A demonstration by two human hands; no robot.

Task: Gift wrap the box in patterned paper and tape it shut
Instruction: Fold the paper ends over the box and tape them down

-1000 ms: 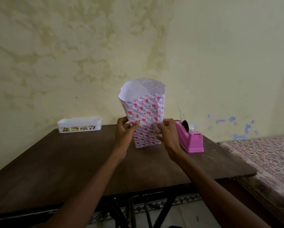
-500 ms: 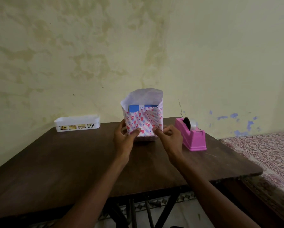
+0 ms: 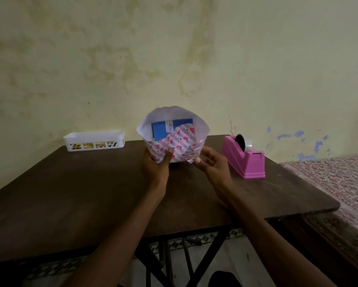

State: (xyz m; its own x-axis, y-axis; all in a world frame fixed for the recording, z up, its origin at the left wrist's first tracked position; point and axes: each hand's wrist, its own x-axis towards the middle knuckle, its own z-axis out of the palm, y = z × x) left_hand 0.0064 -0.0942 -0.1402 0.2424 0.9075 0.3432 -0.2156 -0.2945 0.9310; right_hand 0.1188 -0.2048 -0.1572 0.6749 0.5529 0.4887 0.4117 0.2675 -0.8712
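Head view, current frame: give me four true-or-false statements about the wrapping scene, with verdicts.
1. A blue cardboard box shows inside the open heart-patterned wrapping paper. True.
2. The pink plastic tape dispenser stands left of the box. False: the dispenser stands on its right.
3. The left hand and right hand both grip the paper. True.
4. The white slotted plastic basket sits on the floor. False: it sits on the dark wooden table, far left.
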